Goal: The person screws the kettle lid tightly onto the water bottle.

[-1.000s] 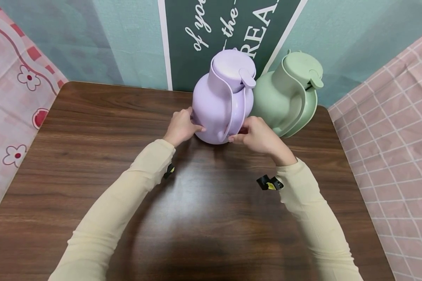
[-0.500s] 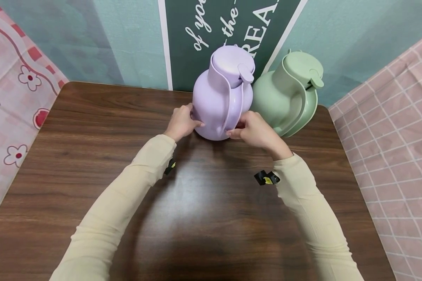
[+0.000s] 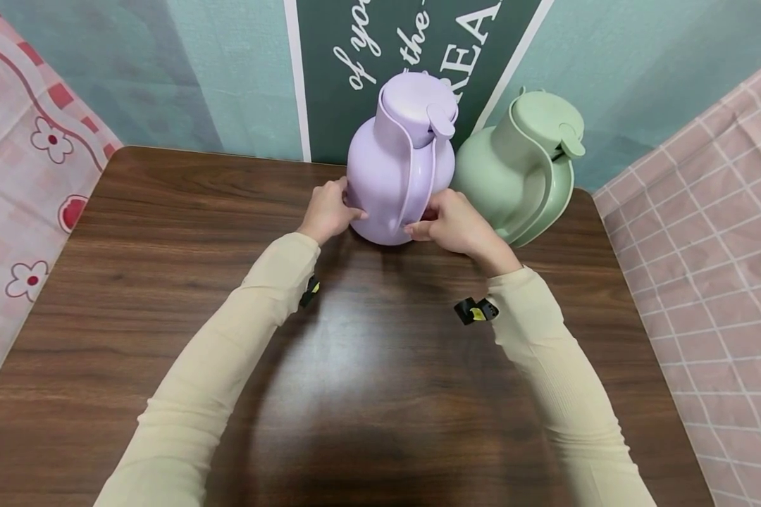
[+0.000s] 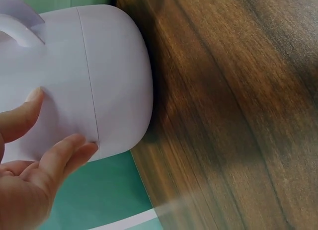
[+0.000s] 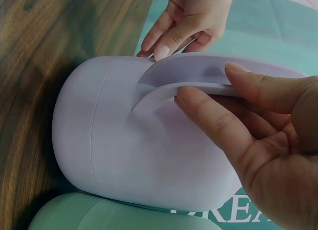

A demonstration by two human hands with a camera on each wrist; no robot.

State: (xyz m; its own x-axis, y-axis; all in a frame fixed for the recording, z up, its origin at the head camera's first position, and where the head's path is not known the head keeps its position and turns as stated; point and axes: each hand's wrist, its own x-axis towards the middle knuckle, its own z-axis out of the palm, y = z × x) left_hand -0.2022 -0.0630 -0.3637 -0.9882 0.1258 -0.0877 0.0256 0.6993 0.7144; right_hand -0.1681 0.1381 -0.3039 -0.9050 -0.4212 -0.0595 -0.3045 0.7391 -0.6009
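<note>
A lavender thermos jug (image 3: 380, 165) stands upright at the back of the wooden table, its lid lever and handle turned toward the front right. Low on its left side, my left hand (image 3: 327, 211) rests with thumb and fingers spread; in the left wrist view the fingertips press the smooth body near the base seam. With its thumb and fingers, my right hand (image 3: 459, 224) pinches the lower part of the handle (image 5: 169, 93), as the right wrist view shows. Just right of the lavender one stands a similar green thermos jug (image 3: 491, 172), which no hand touches.
Behind the brown table (image 3: 368, 394) hangs a teal cloth (image 3: 247, 77) with a dark lettered panel (image 3: 330, 42). Pink checked cloth (image 3: 710, 246) borders the right side. A flowered cloth (image 3: 32, 211) covers the left. Both wrists carry small black cameras (image 3: 475, 310).
The lavender thermos jug has shifted slightly backward, away from me, with both hands moving along on it. The green thermos jug has stayed in place.
</note>
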